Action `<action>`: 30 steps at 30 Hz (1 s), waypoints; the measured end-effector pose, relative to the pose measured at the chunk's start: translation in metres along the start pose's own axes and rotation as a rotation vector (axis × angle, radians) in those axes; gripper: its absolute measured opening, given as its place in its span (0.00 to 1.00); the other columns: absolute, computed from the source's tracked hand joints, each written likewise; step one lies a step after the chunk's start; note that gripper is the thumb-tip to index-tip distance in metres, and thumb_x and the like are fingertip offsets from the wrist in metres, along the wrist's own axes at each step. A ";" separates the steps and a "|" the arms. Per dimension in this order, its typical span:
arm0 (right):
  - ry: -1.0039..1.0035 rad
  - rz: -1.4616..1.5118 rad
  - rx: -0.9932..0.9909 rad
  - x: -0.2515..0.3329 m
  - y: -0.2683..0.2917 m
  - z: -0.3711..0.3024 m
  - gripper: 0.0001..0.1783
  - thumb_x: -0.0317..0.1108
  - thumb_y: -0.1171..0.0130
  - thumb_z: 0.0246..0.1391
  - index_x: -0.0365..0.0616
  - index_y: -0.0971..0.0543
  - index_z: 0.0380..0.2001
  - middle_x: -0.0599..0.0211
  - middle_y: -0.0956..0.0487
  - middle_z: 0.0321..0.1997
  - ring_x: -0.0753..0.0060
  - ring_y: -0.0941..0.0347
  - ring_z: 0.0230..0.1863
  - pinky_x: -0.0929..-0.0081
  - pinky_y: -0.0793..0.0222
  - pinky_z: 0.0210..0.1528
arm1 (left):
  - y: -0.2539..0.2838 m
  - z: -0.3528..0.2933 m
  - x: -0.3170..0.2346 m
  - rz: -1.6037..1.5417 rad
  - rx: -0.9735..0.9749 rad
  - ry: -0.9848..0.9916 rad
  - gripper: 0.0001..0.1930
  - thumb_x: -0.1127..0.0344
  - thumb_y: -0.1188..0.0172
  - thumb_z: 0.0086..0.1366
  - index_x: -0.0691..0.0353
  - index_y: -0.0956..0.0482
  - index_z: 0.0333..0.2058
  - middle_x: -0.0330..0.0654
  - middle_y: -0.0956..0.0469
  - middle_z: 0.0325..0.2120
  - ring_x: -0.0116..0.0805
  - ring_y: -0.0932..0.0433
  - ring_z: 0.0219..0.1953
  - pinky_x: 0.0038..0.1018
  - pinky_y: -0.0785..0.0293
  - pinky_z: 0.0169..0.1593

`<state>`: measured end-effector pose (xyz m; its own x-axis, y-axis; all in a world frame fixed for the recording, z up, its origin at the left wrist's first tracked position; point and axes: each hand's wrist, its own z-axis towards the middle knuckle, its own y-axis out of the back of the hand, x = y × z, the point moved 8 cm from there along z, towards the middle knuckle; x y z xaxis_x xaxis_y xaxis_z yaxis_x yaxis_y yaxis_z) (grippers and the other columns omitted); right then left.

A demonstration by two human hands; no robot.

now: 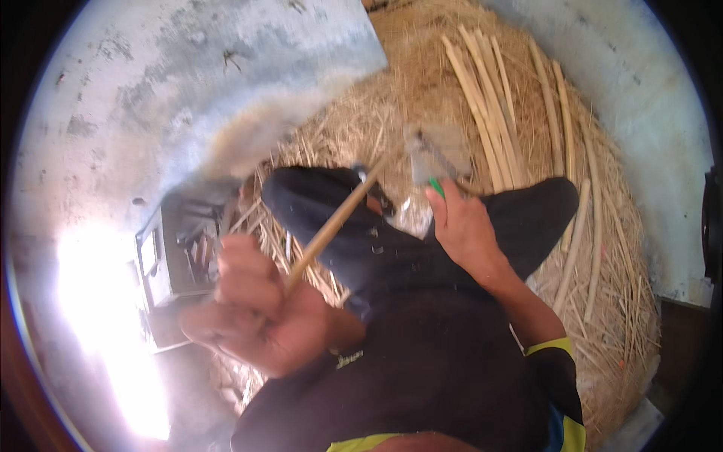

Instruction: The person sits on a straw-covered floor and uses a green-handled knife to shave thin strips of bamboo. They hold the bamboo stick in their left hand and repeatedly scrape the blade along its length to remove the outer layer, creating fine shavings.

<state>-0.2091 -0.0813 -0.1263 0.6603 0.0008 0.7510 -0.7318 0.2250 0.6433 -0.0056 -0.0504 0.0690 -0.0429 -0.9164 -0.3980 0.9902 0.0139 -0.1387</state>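
Our left hand [275,313] clamps its fingers on a stick [334,226] slanting above our lap [410,264]; our right hand [468,232] curls its fingers round what may be a green handle [436,185]. Work seems partway: shavings [343,139] lie about (pale poles [486,105] rest beyond our right leg [531,218]), and this stick looks unfinished.

The stick [331,227] is in the left hand [271,316] and passes above the left leg [301,197]. To the right of it, the tool [436,185] is in the right hand [468,230]. Ahead, on the right side, more sticks [493,113] lie on the straw [320,139]. The box [178,260] is to the left of this leg.
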 end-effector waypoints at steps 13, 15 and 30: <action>0.327 0.082 0.165 0.105 -0.012 -0.030 0.14 0.40 0.49 0.62 0.39 0.33 0.33 0.53 0.28 0.14 0.48 0.27 0.16 0.57 0.34 0.16 | 0.009 -0.001 -0.004 0.271 -0.239 0.085 0.04 0.68 0.63 0.65 0.53 0.42 0.30 0.34 0.51 0.11 0.30 0.46 0.23 0.38 0.38 0.44; 0.115 -0.003 0.148 0.049 -0.037 -0.014 0.16 0.42 0.52 0.63 0.37 0.32 0.33 0.50 0.28 0.14 0.43 0.27 0.18 0.54 0.32 0.20 | 0.013 -0.002 -0.002 0.152 -0.144 0.078 0.03 0.68 0.62 0.65 0.53 0.43 0.30 0.34 0.51 0.11 0.29 0.45 0.23 0.38 0.38 0.44; 0.138 0.035 0.077 0.078 -0.012 -0.012 0.17 0.44 0.52 0.64 0.37 0.31 0.33 0.51 0.28 0.12 0.43 0.28 0.16 0.54 0.32 0.18 | -0.004 -0.007 0.000 0.038 -0.225 0.150 0.12 0.66 0.57 0.68 0.49 0.43 0.24 0.30 0.53 0.16 0.24 0.50 0.19 0.26 0.42 0.33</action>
<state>-0.1467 -0.0721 -0.0777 0.6474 0.1427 0.7486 -0.7619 0.1466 0.6309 -0.0101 -0.0479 0.0634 -0.0418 -0.8442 -0.5343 0.9379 0.1512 -0.3122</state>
